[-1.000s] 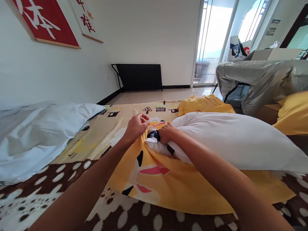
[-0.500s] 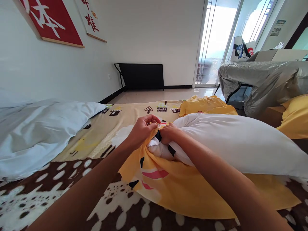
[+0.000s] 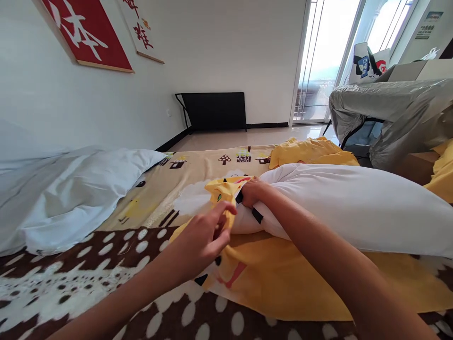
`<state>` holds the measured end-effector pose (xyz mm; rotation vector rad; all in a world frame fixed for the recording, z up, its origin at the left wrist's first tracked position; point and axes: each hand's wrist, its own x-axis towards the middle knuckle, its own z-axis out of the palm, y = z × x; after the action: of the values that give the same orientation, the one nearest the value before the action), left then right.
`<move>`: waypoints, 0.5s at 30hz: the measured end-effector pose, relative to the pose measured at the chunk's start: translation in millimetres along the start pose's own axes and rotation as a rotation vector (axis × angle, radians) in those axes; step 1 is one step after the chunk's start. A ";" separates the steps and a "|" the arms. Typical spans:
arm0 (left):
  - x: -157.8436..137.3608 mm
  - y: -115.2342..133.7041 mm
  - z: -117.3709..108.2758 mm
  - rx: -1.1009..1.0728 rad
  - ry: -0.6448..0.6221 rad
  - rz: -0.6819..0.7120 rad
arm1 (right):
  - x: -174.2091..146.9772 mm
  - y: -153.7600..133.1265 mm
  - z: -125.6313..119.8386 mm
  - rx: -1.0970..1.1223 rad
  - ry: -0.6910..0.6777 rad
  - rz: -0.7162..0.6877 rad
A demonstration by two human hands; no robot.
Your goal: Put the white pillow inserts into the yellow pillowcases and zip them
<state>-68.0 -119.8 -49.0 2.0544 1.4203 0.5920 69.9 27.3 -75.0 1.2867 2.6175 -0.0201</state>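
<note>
A plump white pillow (image 3: 347,203) lies across the bed, its narrow end toward the middle. Under and around that end is a yellow printed pillowcase (image 3: 283,283), with pink and black shapes on it. My right hand (image 3: 252,191) is closed on the pillow's end by the case's upper edge; its fingertips are partly hidden. My left hand (image 3: 208,231) is just left of it over the bunched yellow cloth, thumb and index finger apart, the other fingers curled. Black patches show on the white end near my right hand.
A second white pillow (image 3: 81,193) lies at the left. Beneath is a brown and cream patterned blanket (image 3: 191,165). Folded yellow cloth (image 3: 311,153) sits at the bed's far edge. A table under grey plastic (image 3: 385,99) stands at the right, and a black panel (image 3: 214,111) leans against the wall.
My left hand has let go of the cloth at the pillow's end and moved down toward me, fingers loosening. The right hand keeps its grip. The view has shifted slightly.
</note>
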 end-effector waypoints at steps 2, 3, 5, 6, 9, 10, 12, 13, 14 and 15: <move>6.3 13.9 10.8 -0.242 0.063 0.066 | -0.9 1.2 2.2 0.010 0.050 -0.005; 12.3 19.4 17.7 -0.337 0.108 0.094 | -1.7 2.3 3.7 0.013 0.079 0.000; 25.6 26.1 32.8 -0.408 0.173 0.141 | -5.3 4.9 7.4 0.012 0.140 0.019; 31.1 27.2 40.0 -0.398 0.185 0.160 | -8.4 5.8 9.5 0.010 0.169 0.026; 36.2 23.7 52.8 -0.384 0.211 0.175 | -25.0 3.4 13.8 -0.007 0.234 0.015; 34.4 20.5 52.8 -0.403 0.243 0.169 | -32.6 1.1 13.4 -0.017 0.248 -0.003; 28.5 11.5 47.3 -0.468 0.310 0.130 | -48.7 -2.7 7.4 -0.015 0.227 -0.114; 25.7 5.6 43.0 -0.513 0.319 0.095 | -56.1 -2.6 1.5 0.018 0.168 -0.207; 23.4 -0.9 38.6 -0.558 0.304 0.049 | -62.3 0.0 -6.1 0.077 0.089 -0.304; 21.8 -7.7 34.9 -0.597 0.270 -0.004 | -66.8 5.6 -15.0 0.154 0.018 -0.374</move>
<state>-43.6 -104.2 -79.2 1.5346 1.1924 1.1671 110.8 -19.7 -46.1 0.8213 2.8795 -0.2772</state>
